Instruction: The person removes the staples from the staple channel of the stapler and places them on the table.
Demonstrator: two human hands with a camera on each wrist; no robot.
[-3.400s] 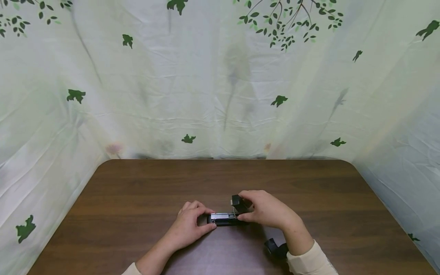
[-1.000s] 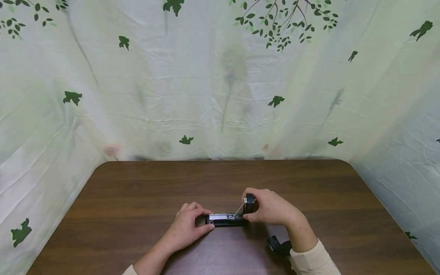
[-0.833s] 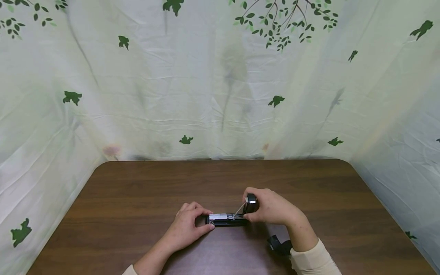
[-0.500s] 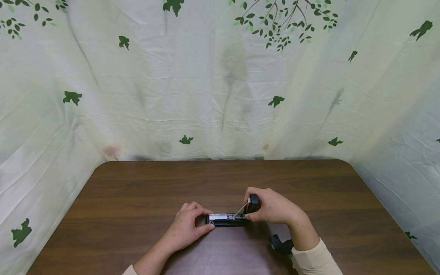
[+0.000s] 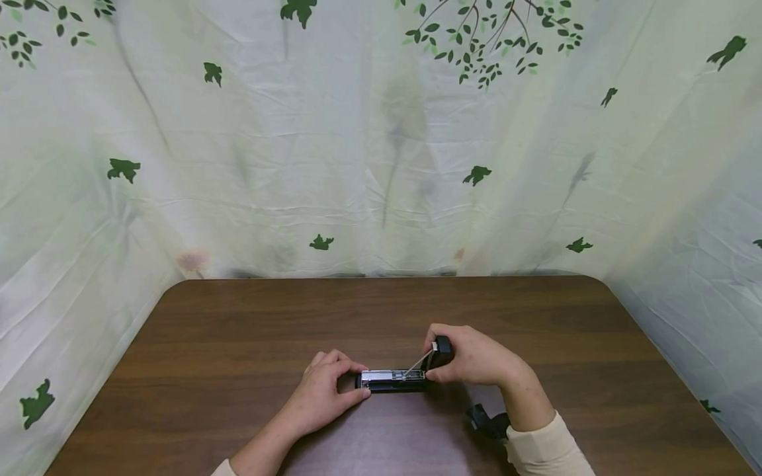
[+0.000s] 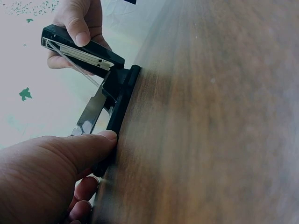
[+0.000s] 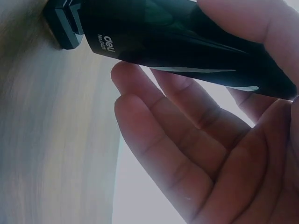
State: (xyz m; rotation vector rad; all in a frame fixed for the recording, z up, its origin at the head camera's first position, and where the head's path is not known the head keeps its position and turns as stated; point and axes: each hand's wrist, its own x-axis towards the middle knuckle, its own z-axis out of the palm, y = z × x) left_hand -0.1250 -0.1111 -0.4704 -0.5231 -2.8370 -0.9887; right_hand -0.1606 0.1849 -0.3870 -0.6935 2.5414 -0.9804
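— On the table (image 5: 238, 317), that brown wooden one with the leaf-print cloth (image 5: 381, 145) hung behind it and down both sides, what do you make out?

— The cloth and the table are the big things. After that there's only a black stapler (image 5: 393, 379) lying lengthwise near the front edge, its base flat on the wood, and two hands on it.

— Has anything shifted in the last few seconds?

— Yes. A few seconds back the top arm (image 6: 81, 46) sat forward and low, half under the right hand. Now it is swung up and back toward the right, clear of the base. The silver staple channel (image 5: 389, 376) lies bare, and a thin spring rod (image 5: 419, 363) runs slantwise from it up to the lifted arm. So I'd judge the stapler is fully open, with its magazine exposed.

— And the left hand (image 5: 330, 390)?

— It's curled round the left end of the base. The wrist view shows the thumb (image 6: 96, 140) pressed along the base's edge, with the fingers tucked underneath. I'd say it is pinning the base to the table.

— The right hand (image 5: 473, 362)?

— It has the raised top arm held between the thumb and the fingers. Its own wrist camera shows the black arm lying across loosely bent fingers (image 7: 187, 140), with white "deli" lettering (image 7: 106, 41) on it. The hand is partly closed, not clenched.

— Anything smaller?

— A dark camera unit (image 5: 485, 423) shows at the right wrist, above a cream sleeve (image 5: 548, 449).
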